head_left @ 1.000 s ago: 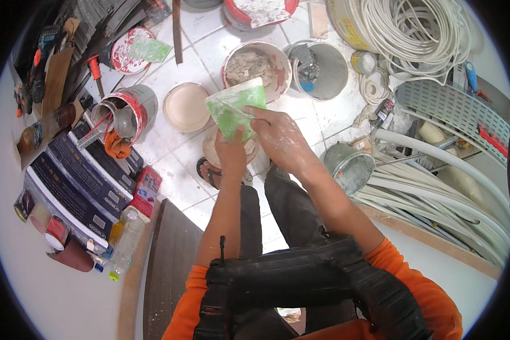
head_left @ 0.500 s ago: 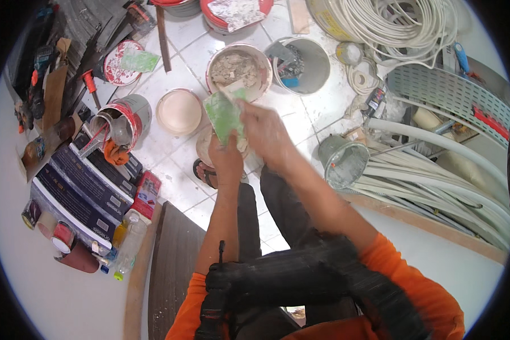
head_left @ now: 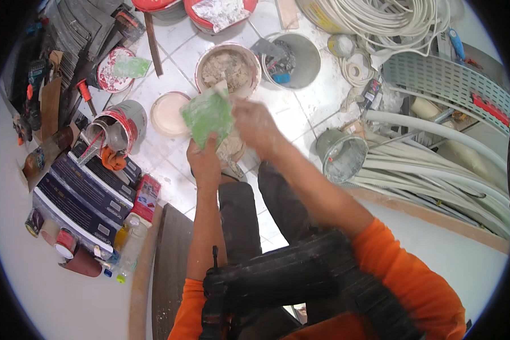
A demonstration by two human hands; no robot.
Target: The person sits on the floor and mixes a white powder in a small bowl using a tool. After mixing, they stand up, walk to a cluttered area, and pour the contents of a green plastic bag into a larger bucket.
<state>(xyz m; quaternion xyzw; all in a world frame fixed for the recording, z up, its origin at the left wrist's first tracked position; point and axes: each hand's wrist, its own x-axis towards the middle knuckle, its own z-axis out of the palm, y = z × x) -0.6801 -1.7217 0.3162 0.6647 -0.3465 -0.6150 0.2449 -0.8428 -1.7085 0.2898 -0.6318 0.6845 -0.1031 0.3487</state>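
Note:
My left hand (head_left: 205, 161) grips the lower edge of a flat green plate (head_left: 208, 118) with whitish smears, its thumb lying on the face. A pale lump or edge shows at the plate's top corner. My right hand (head_left: 258, 127) is closed at the plate's right edge and slightly blurred; what its fingers hold is hidden. Just beyond the plate stands a bucket (head_left: 256, 85) with lumpy, greyish-beige compound (head_left: 229, 67) in it. Partly behind my hands, another round container (head_left: 232, 148) with pale material sits near my foot.
A grey bucket (head_left: 309, 71) holding tools stands right of the compound. A round pale lid (head_left: 167, 116) lies to the left, near a tipped red-and-white paint bucket (head_left: 133, 122). A dirty grey pail (head_left: 345, 156), white conduits (head_left: 425, 173) and coiled cable (head_left: 374, 22) fill the right side.
The green plate has shifted left and shows more of its face. My left hand moved left with it, while my right hand stays close to its right edge. The whole view has shifted slightly.

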